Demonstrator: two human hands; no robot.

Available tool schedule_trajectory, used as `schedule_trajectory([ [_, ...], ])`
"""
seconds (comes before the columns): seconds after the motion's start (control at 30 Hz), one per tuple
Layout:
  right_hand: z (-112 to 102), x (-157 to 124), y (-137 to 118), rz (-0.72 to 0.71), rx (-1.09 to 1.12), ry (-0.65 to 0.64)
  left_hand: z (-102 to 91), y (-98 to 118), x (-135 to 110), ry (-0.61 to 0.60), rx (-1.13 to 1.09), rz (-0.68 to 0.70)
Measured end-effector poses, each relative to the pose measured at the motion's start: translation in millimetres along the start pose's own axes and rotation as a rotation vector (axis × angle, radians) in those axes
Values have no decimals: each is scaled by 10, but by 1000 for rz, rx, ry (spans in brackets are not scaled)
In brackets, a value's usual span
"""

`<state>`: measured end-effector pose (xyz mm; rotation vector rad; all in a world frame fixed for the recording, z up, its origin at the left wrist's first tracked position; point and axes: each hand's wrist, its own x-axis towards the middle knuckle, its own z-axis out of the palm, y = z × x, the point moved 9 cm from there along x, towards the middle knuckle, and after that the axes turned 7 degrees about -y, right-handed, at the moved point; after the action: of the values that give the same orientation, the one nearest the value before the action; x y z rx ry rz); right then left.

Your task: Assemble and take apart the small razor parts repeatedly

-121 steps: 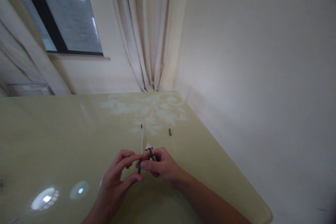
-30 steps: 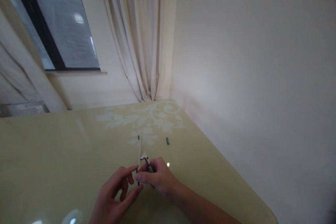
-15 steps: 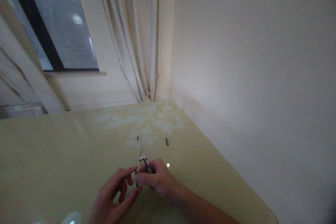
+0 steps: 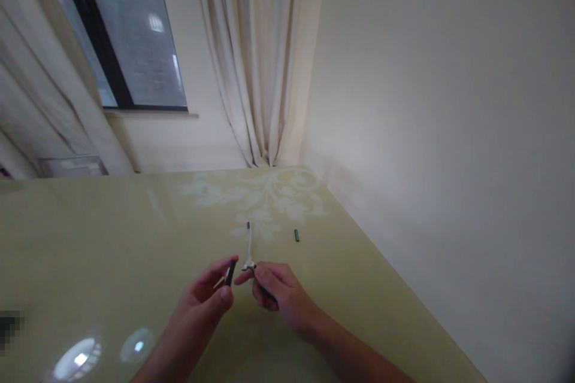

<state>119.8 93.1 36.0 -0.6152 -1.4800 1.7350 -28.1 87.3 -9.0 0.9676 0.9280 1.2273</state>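
Note:
My left hand (image 4: 204,299) pinches a small dark cylindrical piece (image 4: 230,272) between thumb and forefinger, just above the table. My right hand (image 4: 274,293) is closed round a small dark tool with a white tip (image 4: 250,266). The two hands sit a few centimetres apart. A thin white stick with a dark end (image 4: 248,239) lies on the table just beyond them.
The glossy yellow-green table (image 4: 90,239) has a pale floral pattern at its far corner. A short dark cylinder (image 4: 296,235) lies to the right of the stick. A plain wall runs along the table's right edge; curtains and a window stand behind.
The dark piece has come away from the right hand's tool and now sits in my left fingers. My hands have drawn slightly apart, and the view has shifted.

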Motion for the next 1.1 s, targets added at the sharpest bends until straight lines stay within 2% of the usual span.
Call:
schedule_trajectory([
  [0.2, 38, -21, 7, -13, -48, -16, 3, -61, -1, -16, -147, -25],
  [0.57, 52, -46, -2, -27, -124, -57, 76, -83, 26, -74, -241, 3],
  [1.1, 23, -43, -22, -48, -121, -72, 182, 29, 12, -151, -151, 18],
])
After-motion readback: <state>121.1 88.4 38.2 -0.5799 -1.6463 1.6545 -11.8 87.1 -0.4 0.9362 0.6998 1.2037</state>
